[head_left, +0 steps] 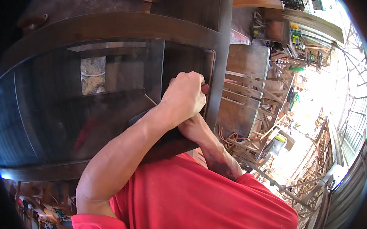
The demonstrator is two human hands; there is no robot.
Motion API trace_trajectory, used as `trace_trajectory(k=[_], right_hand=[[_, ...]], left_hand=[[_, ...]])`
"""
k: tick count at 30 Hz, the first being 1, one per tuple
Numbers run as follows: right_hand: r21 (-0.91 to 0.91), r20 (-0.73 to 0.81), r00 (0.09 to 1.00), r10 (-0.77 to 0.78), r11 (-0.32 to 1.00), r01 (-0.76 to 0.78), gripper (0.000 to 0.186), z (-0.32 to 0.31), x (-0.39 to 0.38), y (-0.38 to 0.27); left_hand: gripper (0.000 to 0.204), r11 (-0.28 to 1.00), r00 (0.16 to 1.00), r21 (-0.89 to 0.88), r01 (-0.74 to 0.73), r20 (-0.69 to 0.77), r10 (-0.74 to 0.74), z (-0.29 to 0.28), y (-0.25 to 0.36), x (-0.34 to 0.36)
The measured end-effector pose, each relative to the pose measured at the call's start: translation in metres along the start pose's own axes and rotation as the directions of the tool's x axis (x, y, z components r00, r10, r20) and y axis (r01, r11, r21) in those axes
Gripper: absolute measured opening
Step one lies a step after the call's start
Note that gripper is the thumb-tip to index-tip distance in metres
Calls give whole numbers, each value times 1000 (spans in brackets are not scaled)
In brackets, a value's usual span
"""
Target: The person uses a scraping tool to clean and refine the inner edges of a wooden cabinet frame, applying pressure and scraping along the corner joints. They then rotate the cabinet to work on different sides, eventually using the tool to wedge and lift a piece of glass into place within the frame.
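My left hand point(186, 92) is closed in a fist over the open compartment of a dark-stained wooden furniture piece point(113, 23), with a small reddish bit point(205, 89) at its fingers that I cannot make out. My right hand point(189, 125) is just below it inside the compartment, its fingers hidden behind my left hand. A thin lighter strip point(211, 62) runs along the compartment's right edge. A dark glossy panel point(45, 100) with a rectangular opening lies to the left of my hands.
Beyond the piece's right edge are large wooden boards point(243, 60), slatted frames, an orange cord point(233, 137) and heaps of wood pieces point(313, 153) in a bright workshop with metal-sheet walls point(355, 118). More wooden items show at lower left.
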State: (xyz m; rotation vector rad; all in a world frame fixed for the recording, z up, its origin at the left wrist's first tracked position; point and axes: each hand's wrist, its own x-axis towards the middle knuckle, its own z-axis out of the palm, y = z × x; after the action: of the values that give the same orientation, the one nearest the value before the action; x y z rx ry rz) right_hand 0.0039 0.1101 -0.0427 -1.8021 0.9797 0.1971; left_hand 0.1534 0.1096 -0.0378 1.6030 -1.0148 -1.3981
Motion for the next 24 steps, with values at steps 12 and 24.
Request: trace_trajectory(k=[12, 24], right_hand=[[219, -156, 982, -104, 966, 138, 25, 17, 22, -11], [272, -264, 964, -9, 959, 83, 18, 11, 31, -11]], left_hand=[[26, 995, 991, -22, -96, -97, 94, -9, 4, 6], [20, 983, 995, -176, -43, -93, 27, -20, 9, 15]])
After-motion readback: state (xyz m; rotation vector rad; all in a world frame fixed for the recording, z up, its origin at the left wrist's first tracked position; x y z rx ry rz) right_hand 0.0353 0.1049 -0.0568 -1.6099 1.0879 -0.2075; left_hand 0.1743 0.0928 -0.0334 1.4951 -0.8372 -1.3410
